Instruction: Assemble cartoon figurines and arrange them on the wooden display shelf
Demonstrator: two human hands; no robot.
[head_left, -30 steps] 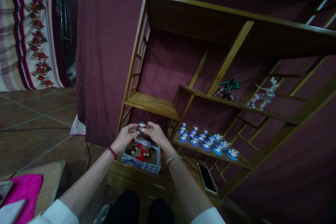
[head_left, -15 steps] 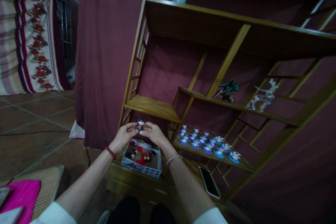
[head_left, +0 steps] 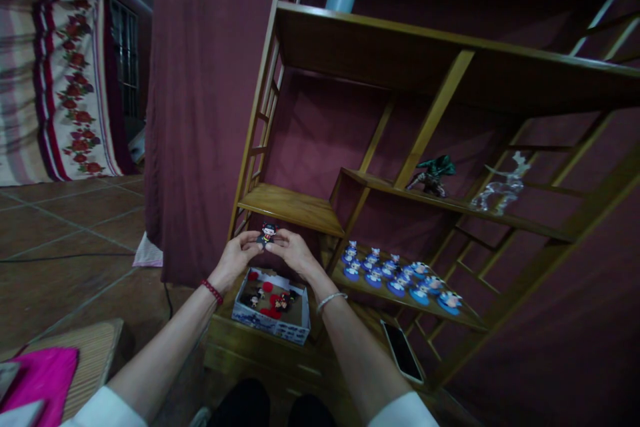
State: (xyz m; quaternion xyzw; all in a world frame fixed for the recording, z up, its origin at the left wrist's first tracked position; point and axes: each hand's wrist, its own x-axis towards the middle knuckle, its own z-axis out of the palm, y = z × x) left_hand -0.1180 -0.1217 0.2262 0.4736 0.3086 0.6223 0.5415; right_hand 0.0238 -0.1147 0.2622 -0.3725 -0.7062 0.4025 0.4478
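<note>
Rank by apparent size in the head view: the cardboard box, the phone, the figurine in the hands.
1. cardboard box
2. phone, nearer the camera, so possibly flattered
3. figurine, pinched between left hand and right hand

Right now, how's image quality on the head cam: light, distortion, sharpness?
Head view: dim overall, with the corners falling into shadow. Wide-angle distortion bows and tilts the wooden shelf. No glare. The small figurine, pinched between the left hand and the right hand, is soft and noisy, with little detail; the blue-based figurines are likewise indistinct.

place: home room | signs: wooden display shelf [head_left: 295, 205] of figurines [head_left: 395, 277] (small collectibles), floral bedsheet [head_left: 70, 80], tiled floor [head_left: 65, 227]
</note>
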